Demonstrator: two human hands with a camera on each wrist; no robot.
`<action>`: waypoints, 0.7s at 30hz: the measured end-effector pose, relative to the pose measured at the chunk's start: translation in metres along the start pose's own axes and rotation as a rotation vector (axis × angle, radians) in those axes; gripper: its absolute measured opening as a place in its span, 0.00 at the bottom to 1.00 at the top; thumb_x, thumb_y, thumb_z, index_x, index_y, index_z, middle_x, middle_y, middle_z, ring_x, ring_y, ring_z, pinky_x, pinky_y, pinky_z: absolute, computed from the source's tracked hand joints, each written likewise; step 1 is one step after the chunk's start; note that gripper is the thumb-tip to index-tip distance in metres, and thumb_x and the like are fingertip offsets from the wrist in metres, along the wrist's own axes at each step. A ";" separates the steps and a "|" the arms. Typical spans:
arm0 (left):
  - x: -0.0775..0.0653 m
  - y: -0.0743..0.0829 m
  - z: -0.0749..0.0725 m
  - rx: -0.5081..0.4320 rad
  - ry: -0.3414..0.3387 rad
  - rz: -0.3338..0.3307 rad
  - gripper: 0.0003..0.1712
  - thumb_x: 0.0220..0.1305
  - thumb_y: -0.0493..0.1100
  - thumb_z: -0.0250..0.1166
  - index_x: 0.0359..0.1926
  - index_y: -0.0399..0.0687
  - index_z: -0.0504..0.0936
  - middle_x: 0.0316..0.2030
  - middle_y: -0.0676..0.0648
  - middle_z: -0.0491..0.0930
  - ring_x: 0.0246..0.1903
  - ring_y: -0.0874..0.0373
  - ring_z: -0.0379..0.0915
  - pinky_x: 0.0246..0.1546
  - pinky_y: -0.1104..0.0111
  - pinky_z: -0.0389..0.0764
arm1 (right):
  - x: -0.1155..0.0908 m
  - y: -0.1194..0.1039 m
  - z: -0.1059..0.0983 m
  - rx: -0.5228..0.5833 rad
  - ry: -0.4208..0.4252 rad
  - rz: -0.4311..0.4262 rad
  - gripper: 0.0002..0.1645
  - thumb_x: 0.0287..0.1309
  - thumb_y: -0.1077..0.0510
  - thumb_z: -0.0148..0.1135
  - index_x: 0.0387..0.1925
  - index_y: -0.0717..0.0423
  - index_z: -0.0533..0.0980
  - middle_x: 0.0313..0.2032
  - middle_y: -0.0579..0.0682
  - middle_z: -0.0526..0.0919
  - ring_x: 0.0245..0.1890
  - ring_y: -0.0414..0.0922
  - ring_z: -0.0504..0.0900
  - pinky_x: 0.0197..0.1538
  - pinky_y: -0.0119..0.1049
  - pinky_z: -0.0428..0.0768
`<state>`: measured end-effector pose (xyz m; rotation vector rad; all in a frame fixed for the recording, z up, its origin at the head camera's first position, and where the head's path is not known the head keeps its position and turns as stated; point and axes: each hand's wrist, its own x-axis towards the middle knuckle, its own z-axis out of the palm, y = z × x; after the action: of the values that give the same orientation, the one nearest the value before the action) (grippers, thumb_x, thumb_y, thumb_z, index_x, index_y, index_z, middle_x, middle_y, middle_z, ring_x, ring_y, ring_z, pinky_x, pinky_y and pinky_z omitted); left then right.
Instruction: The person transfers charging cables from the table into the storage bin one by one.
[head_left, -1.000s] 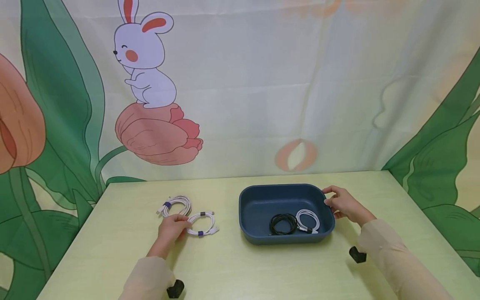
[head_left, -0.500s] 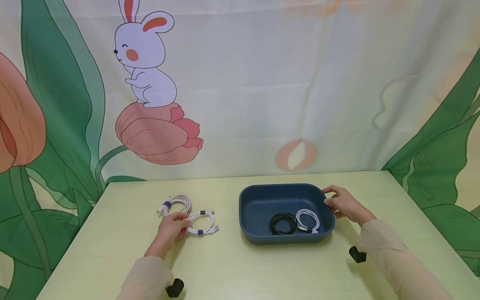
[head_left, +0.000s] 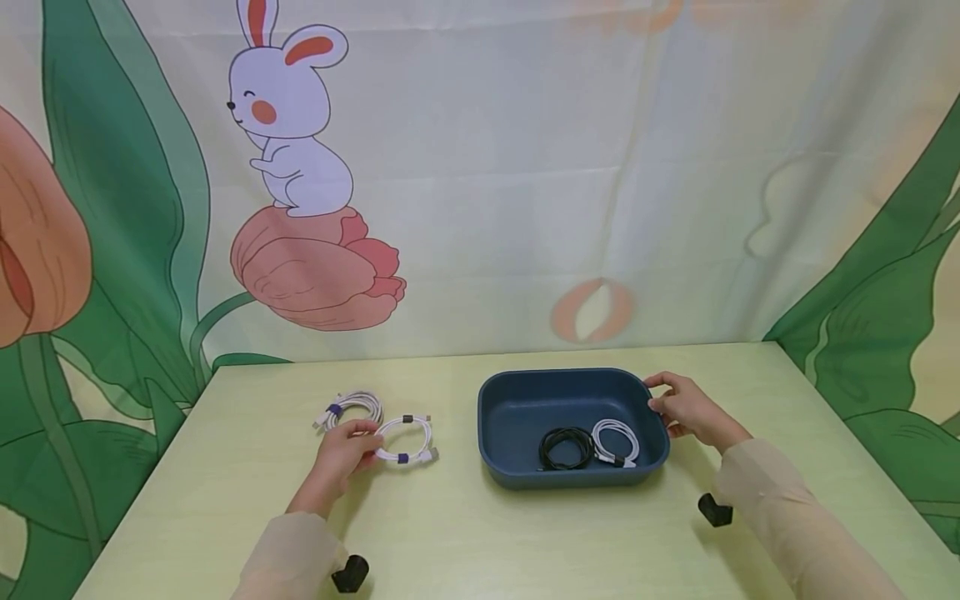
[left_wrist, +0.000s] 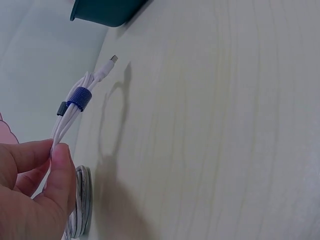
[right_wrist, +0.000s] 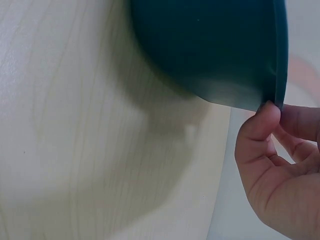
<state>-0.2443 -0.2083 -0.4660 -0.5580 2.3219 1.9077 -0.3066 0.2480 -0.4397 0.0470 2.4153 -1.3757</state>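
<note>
The left grip [head_left: 341, 457] pinches the banded white cable [head_left: 402, 459], held above the desk [head_left: 480, 537]; a gentle, firm hold should keep it coiled, clear of the second coil [head_left: 365, 395] (close behind this grip). Well to its right, the right grip [head_left: 687, 410] pinches the rim of the blue tray [head_left: 573, 479], best held steady

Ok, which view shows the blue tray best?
The head view: nearly the whole blue tray shows, inside included. The left wrist view catches only a corner at its top edge; the right wrist view, just part of its outside and rim.
</note>
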 end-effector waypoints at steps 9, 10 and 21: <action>0.001 0.003 -0.001 -0.003 -0.007 -0.003 0.16 0.57 0.30 0.55 0.48 0.31 0.71 0.29 0.46 0.73 0.22 0.63 0.69 0.26 0.73 0.76 | -0.001 -0.001 0.000 0.000 -0.001 0.004 0.24 0.60 0.64 0.44 0.58 0.61 0.56 0.28 0.52 0.71 0.20 0.43 0.70 0.22 0.32 0.73; 0.001 0.003 -0.001 -0.003 -0.006 -0.004 0.16 0.57 0.30 0.55 0.48 0.31 0.71 0.29 0.46 0.73 0.23 0.63 0.69 0.27 0.73 0.76 | -0.001 -0.001 0.000 0.001 0.000 0.005 0.24 0.60 0.64 0.45 0.58 0.61 0.57 0.27 0.52 0.71 0.20 0.43 0.70 0.22 0.32 0.73; -0.001 0.011 0.001 -0.031 -0.029 0.028 0.18 0.58 0.30 0.54 0.51 0.31 0.70 0.33 0.44 0.73 0.24 0.64 0.69 0.24 0.78 0.74 | 0.000 0.000 0.000 0.002 0.000 0.003 0.24 0.60 0.64 0.45 0.58 0.61 0.57 0.26 0.51 0.71 0.19 0.43 0.70 0.22 0.32 0.72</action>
<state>-0.2470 -0.2059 -0.4558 -0.5000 2.2987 1.9540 -0.3066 0.2479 -0.4394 0.0510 2.4128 -1.3772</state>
